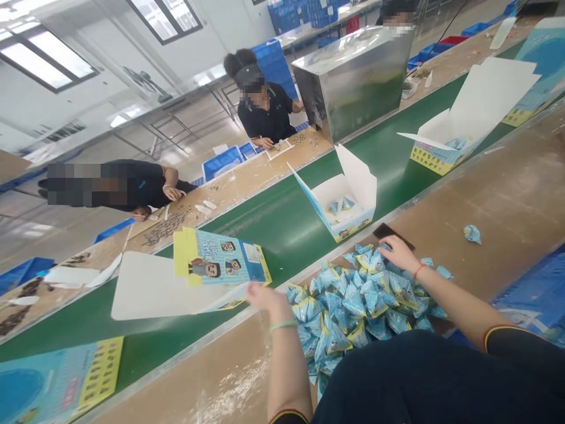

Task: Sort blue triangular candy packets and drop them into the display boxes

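Observation:
My left hand (267, 299) is at the near corner of a printed cardboard box (232, 259), its fingers closed on the box's edge. That box lies tipped on the green conveyor belt, with a large white flap spread to the left. My right hand (401, 254) rests at the far edge of a heap of blue pyramid-shaped packets (353, 300). Its fingers reach out over the packets and look apart, though the fingertips are partly hidden among them. An open box (353, 221) with a few packets inside stands on the belt ahead of the heap.
The green conveyor belt (282, 235) runs diagonally past me. Another open box (441, 156) stands to the right, and a printed box (66, 377) lies lower left. A single packet (472, 234) sits on the brown table. Two co-workers sit across, beside a metal housing (362, 88).

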Demonstrator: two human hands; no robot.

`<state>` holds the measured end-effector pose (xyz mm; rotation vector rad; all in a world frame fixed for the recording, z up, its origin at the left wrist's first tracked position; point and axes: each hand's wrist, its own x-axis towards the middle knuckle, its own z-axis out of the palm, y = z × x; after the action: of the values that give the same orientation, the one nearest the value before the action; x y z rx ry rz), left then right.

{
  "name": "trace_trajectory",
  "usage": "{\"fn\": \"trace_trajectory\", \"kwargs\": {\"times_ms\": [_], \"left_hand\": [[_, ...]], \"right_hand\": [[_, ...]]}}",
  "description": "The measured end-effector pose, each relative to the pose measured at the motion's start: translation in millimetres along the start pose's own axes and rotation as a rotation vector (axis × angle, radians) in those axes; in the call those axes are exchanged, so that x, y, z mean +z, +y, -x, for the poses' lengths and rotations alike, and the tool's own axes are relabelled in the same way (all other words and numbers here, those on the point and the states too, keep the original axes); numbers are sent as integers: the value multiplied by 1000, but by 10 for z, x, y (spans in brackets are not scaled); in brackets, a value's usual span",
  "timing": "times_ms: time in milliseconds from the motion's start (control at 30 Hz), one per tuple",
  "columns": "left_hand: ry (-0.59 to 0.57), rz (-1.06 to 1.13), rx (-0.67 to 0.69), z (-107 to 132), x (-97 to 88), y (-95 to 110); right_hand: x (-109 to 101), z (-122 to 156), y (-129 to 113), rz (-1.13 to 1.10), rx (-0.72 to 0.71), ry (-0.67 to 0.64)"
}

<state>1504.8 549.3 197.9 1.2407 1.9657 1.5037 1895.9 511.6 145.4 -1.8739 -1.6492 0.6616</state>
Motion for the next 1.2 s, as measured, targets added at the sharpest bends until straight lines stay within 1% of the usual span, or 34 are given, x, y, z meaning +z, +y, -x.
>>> {"fn": "trace_trajectory", "kwargs": {"times_ms": [33, 67, 100, 133, 167, 200, 233, 267, 333, 400, 467, 533, 600, 633, 700, 767, 833, 900, 967, 1000, 1033, 1067, 1100, 1133, 1200], "left_hand": [[-15, 5, 19, 154, 251, 74], [-91, 15, 71, 300, 511, 168], [-273, 20, 203, 426, 767, 277], [-484, -2, 324, 528, 1001, 390], [-615, -46, 373, 604, 1201, 498], [-685, -113, 376, 659, 1357, 588], [-744, -182, 382, 699, 1463, 652], [-762, -239, 385, 734, 1522, 685], [-751, -300, 432, 823, 1514, 660], [-708, -305, 493, 960, 1406, 557], [-688, -305, 516, 1133, 1280, 447], [-687, -305, 504, 1289, 1190, 376], [-673, -300, 480, 1375, 1151, 348], [-660, -299, 467, 1382, 1145, 346], [-635, -298, 446, 1323, 1146, 358], [-616, -303, 432, 1194, 1150, 388], [-597, -315, 415, 1042, 1154, 427], [-571, -326, 378, 921, 1149, 468], [-544, -313, 323, 874, 1114, 503], [-533, -295, 296, 884, 1077, 516], [-521, -270, 272, 913, 1024, 521], [-513, -243, 254, 957, 956, 513], [-506, -219, 237, 1010, 876, 488], [-500, -200, 219, 1064, 788, 442], [-493, -189, 148, 1158, 614, 298]], "right_hand": [[85, 49, 8, 7, 3, -21], [163, 75, -9, 32, 1, -45], [231, 82, -44, 74, -3, -67], [287, 75, -89, 129, -12, -91], [330, 60, -135, 195, -24, -120], [362, 44, -172, 264, -35, -158], [383, 32, -193, 323, -40, -202], [394, 29, -194, 362, -38, -248], [395, 58, -129, 381, -39, -328], [372, 130, -1, 339, -83, -356], [332, 218, 136, 276, -157, -340], [285, 292, 233, 220, -215, -324], [246, 333, 261, 211, -237, -300], [231, 337, 247, 229, -244, -278], [216, 312, 173, 281, -278, -230], [220, 239, 63, 299, -349, -223], [247, 131, -45, 285, -415, -273], [286, 21, -123, 262, -444, -333], [300, -57, -165, 215, -439, -351], [281, -80, -175, 175, -423, -333], [239, -98, -176, 118, -397, -292], [171, -114, -169, 42, -357, -223], [77, -136, -151, -49, -299, -121], [-45, -172, -122, -151, -232, 12], [-370, -310, -24, -345, -86, 364]]}}
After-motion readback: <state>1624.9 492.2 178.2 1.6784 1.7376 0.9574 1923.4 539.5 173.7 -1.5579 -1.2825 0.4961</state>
